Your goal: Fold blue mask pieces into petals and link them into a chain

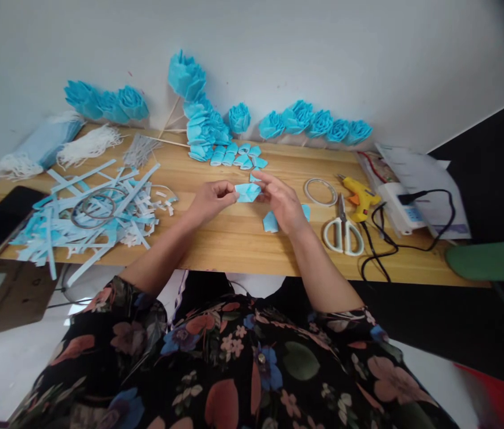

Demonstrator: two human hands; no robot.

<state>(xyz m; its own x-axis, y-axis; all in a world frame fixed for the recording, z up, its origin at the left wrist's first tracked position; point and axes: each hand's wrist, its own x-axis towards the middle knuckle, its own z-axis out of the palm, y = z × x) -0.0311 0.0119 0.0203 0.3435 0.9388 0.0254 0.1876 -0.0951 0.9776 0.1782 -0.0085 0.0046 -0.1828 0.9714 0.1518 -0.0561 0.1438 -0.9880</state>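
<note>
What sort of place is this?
Probably a home craft desk: blue handmade flowers line the wall, cut strips lie piled at left, and a glue gun and scissors sit at right.

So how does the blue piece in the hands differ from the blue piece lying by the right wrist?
The held piece is pinched between left hand and right hand above the table; the lying piece rests on it beside the right wrist. The held piece looks wider and flatter, the lying piece narrower. Both are light blue.
</note>
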